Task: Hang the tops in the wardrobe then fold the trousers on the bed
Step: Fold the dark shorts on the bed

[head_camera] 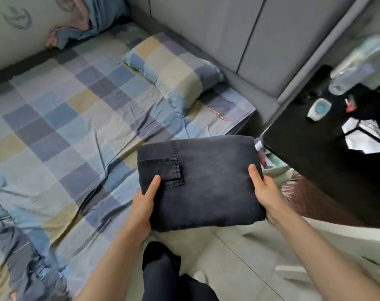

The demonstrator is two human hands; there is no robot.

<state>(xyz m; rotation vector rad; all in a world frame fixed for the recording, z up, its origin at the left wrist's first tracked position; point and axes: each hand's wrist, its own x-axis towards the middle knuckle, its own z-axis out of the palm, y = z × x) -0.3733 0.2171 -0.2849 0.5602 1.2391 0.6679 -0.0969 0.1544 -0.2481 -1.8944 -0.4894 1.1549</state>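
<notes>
Folded dark trousers (pixel 199 183) held clear of the bed (pixel 54 118), over its near right corner. Left hand (pixel 144 205) & right hand (pixel 264 192) each clasp one side, thumbs on top. Folding looks complete; setting down remains. No tops visible.

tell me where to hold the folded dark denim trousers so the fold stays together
Take the folded dark denim trousers by their two short side edges, one grip from each side, thumbs on top and fingers underneath, as the left hand and right hand do. It is a thick flat bundle; supporting both ends probably stops the layers sagging open.
</notes>
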